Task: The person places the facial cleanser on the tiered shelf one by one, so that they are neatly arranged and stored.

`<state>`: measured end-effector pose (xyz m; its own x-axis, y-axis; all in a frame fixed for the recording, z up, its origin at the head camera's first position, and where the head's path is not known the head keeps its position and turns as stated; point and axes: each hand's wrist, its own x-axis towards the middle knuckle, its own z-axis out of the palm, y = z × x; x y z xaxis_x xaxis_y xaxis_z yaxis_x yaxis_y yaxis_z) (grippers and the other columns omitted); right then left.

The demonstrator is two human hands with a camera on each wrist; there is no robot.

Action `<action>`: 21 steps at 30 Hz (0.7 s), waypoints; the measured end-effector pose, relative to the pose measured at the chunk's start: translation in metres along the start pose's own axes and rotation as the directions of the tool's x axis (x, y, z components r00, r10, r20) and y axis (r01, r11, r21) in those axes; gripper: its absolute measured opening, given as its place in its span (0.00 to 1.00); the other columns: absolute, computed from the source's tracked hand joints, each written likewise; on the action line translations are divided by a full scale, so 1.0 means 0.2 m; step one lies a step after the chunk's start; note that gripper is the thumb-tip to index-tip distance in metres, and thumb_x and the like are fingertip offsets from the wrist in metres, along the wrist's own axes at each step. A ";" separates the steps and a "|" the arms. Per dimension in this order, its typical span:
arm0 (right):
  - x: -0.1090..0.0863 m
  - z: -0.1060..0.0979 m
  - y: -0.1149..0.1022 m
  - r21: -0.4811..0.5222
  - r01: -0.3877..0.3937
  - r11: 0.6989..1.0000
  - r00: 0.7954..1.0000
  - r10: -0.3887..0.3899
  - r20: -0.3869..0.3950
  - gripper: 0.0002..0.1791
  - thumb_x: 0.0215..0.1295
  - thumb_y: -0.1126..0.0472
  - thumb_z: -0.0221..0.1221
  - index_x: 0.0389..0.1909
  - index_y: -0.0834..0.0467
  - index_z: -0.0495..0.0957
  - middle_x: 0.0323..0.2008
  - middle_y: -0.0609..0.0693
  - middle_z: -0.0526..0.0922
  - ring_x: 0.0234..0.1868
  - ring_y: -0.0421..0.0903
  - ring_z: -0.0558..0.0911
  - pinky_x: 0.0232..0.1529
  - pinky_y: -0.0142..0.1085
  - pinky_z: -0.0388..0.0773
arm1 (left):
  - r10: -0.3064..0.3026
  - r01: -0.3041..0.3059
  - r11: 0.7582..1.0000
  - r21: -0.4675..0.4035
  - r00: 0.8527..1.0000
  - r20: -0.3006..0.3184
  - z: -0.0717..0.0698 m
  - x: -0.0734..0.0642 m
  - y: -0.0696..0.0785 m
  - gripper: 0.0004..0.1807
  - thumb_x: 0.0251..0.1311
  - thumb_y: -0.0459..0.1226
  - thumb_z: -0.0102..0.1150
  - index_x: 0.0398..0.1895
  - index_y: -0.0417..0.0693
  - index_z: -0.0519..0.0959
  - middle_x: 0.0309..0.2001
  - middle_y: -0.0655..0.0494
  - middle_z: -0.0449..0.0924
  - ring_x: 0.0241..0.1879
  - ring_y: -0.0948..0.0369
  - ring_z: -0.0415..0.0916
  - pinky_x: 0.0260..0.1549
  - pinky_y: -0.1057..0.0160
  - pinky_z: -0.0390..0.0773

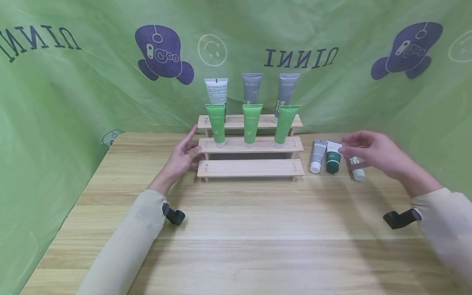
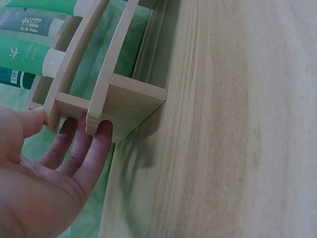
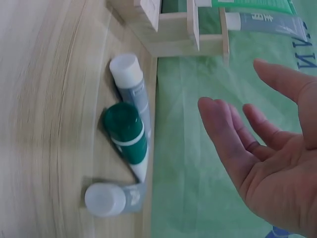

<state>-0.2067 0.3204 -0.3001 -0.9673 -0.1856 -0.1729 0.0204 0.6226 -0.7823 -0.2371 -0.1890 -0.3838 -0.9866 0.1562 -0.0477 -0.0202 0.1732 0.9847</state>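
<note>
A three-tier wooden display rack [image 1: 250, 169] stands on the table. My left hand [image 1: 181, 153] touches its left end; in the left wrist view the thumb is at one shelf end and the fingertips are at the ends of the boards. My right hand [image 1: 376, 152] is over the tubes at the right, fingers loosely bent and nothing between them. Under it lies a grey tube with a white cap [image 1: 357, 172], partly hidden by the hand. Beside that lie a white and dark green tube [image 1: 333, 157] and another grey tube [image 1: 318, 156].
Three light green tubes [image 1: 252, 125] stand cap down on the middle tier. Behind them on the top tier are a white tube with printed text [image 1: 216, 91] and two grey tubes [image 1: 252, 88]. A green curtain [image 1: 236, 24] hangs behind the wooden table [image 1: 236, 246].
</note>
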 end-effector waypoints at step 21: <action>-0.01 -0.19 0.31 0.040 -0.095 0.995 0.989 0.090 0.113 0.37 0.78 0.50 0.53 0.73 0.72 0.53 0.61 0.65 0.74 0.47 0.37 0.83 0.48 0.44 0.86 | -0.008 0.008 1.000 0.006 1.000 -0.001 0.00 0.00 0.00 0.39 0.76 0.32 0.47 0.78 0.83 0.49 0.70 0.37 0.65 0.63 0.41 0.70 0.51 0.43 0.82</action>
<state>-0.2126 0.3886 -0.3256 -0.9266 -0.2138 -0.3092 0.1222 0.6066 -0.7855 -0.2377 -0.1887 -0.3837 -0.9865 0.1540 -0.0553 -0.0270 0.1801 0.9833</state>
